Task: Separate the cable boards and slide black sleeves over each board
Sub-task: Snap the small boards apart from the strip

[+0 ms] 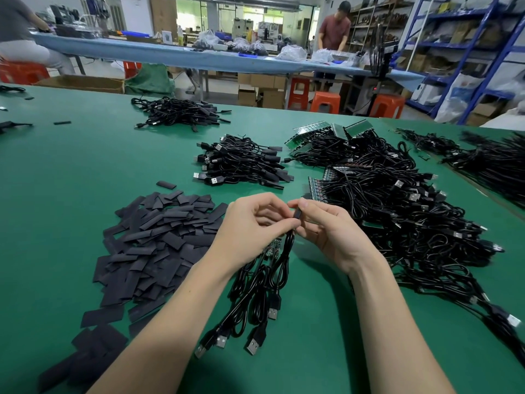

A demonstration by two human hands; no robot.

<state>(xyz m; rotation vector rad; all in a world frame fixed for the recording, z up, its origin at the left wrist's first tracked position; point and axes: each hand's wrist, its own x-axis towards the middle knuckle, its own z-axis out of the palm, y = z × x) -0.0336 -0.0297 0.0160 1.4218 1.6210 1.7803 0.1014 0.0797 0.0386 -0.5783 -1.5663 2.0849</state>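
My left hand point(250, 223) and my right hand point(326, 231) meet above the green table point(71, 166). Between their fingertips sits one black sleeve point(297, 214), pinched by my right thumb and forefinger. My left hand grips a bunch of black USB cables point(255, 294) just under the sleeve. A few small green boards point(271, 248) hang below my left palm, partly hidden. The cables' USB plugs trail toward me on the table. A heap of flat black sleeves point(159, 237) lies to the left of my hands.
A big tangle of cables with joined board strips point(397, 200) fills the right side. Sleeved cables lie in piles at the centre point(241, 163) and farther back point(179, 112). More cables run along the right edge point(488, 157). A person works at the long blue table point(170, 52) behind.
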